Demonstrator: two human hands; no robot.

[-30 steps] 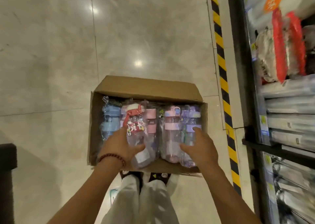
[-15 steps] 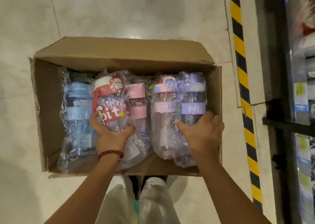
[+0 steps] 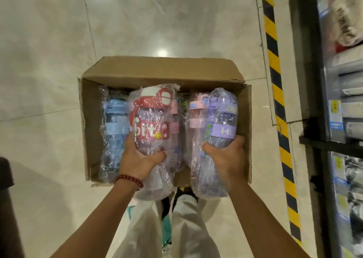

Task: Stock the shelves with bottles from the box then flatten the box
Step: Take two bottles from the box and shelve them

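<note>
Above an open cardboard box on the floor, the left hand grips a red-capped bottle; the right hand grips a purple bottle, fingers curled around each.

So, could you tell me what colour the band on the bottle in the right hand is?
Purple band, clearest in the head view.

Shelves on the right run off the frame edge, goods there smeared beyond reading. Plastic wrap clouds every bottle label. The red bottle hides most of a pink one behind it. Dark object at left is cut off, unidentifiable.
</note>
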